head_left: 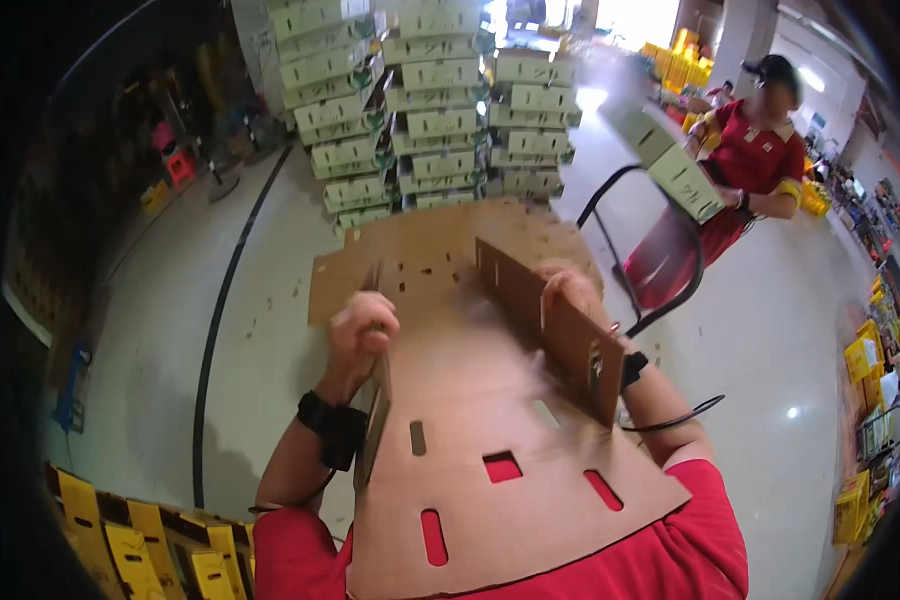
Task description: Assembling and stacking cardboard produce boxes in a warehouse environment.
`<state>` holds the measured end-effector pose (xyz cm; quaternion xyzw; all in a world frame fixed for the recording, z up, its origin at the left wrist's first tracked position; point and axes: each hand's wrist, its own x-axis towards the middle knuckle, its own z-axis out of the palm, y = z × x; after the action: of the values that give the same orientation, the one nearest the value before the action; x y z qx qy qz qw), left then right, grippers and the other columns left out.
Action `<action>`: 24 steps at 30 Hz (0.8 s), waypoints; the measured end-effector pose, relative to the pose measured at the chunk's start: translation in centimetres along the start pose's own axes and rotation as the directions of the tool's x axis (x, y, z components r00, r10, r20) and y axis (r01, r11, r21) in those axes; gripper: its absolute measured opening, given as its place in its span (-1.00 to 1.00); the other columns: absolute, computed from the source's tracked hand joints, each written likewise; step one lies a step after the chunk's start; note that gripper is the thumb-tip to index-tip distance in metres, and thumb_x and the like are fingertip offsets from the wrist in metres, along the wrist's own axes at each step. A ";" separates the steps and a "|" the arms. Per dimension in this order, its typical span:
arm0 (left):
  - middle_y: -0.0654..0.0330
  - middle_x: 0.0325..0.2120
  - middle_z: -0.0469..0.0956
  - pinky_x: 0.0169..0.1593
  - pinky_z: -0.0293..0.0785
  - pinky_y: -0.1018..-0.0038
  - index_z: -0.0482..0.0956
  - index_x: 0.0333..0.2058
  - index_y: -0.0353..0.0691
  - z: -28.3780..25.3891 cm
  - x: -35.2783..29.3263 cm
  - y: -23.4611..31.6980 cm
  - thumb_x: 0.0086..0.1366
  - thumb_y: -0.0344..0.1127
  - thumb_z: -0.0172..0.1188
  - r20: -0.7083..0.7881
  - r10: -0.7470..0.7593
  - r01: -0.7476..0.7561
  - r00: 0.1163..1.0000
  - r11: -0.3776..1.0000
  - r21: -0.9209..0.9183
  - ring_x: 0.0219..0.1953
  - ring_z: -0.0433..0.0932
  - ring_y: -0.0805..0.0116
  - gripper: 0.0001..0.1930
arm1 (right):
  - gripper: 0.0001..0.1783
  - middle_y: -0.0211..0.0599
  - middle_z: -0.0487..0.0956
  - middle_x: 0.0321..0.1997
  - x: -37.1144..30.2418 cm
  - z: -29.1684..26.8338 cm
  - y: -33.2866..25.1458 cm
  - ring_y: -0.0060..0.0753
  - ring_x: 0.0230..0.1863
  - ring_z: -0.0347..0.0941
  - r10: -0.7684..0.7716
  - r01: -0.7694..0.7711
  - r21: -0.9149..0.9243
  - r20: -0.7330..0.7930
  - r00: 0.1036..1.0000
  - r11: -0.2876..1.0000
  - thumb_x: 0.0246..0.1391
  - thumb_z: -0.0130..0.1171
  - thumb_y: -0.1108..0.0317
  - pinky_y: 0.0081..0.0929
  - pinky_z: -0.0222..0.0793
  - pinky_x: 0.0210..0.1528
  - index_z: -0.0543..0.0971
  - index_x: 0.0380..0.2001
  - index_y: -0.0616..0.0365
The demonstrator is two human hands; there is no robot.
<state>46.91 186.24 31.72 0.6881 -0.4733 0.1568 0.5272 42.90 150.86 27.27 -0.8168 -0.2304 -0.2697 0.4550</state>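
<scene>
A large brown cardboard box blank with slots and a square cut-out lies in front of me, its near end against my red shirt. Its left and right side flaps stand folded up. My left hand is closed at the top edge of the left flap, which I see almost edge-on. Over the upper edge of the right flap bend the fingers of my right hand, gripping it from the outer side; that thumb is hidden. Dark bands circle both wrists.
Stacks of pale green boxes rise beyond the cardboard. At the right, a person in red holds a pale green box beside a black-framed chair. Yellow folded pieces stand at lower left; yellow crates line the right.
</scene>
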 end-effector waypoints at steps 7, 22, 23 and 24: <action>0.03 0.18 0.25 0.26 0.16 0.33 0.44 -0.09 -0.22 -2.3 -6.4 1.7 0.30 -0.34 0.05 -0.003 -0.470 0.434 0.883 0.816 -0.382 0.25 0.21 0.17 -0.77 | -0.63 -0.27 0.27 0.26 -4.7 -6.1 -3.4 -0.48 0.21 0.23 0.458 -0.503 0.631 0.251 0.853 0.591 0.29 -0.11 0.21 -0.53 0.15 0.20 0.37 0.03 0.24; -0.08 0.15 0.20 0.04 0.36 0.38 0.38 -0.06 -0.17 1.6 -7.6 3.2 -0.07 -0.14 0.44 -0.122 -0.520 0.520 0.845 0.749 0.411 0.08 0.35 0.05 -0.40 | -0.61 -0.19 0.47 -0.27 -3.3 -2.2 -4.3 -0.28 -0.33 0.41 0.265 -0.244 -0.112 0.255 0.930 0.963 -0.24 0.42 0.35 -0.44 0.38 -0.26 0.38 -0.47 0.23; -0.10 0.17 0.18 0.04 0.36 0.38 0.38 -0.04 -0.17 1.8 -8.4 3.9 -0.05 -0.14 0.43 -0.098 -0.543 0.523 0.834 0.722 0.452 0.07 0.36 0.03 -0.39 | -0.64 -0.16 0.47 -0.24 -4.3 -2.6 -4.9 -0.23 -0.29 0.43 0.293 -0.260 -0.139 0.366 0.883 0.956 -0.22 0.39 0.39 -0.42 0.40 -0.23 0.40 -0.42 0.23; -0.11 0.21 0.13 0.04 0.38 0.37 0.39 -0.03 -0.17 2.0 -9.4 4.8 -0.03 -0.14 0.41 0.010 -0.701 0.662 0.713 0.679 0.318 0.10 0.35 0.01 -0.40 | -0.66 -0.14 0.47 -0.20 -5.4 -3.3 -5.3 -0.18 -0.25 0.45 0.323 -0.287 -0.148 0.455 0.830 0.946 -0.20 0.36 0.44 -0.40 0.42 -0.19 0.42 -0.37 0.22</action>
<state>37.68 189.12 27.02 0.8930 -0.1875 -0.0288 0.4080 34.81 149.88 28.54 -0.9001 -0.1911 0.0054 0.3915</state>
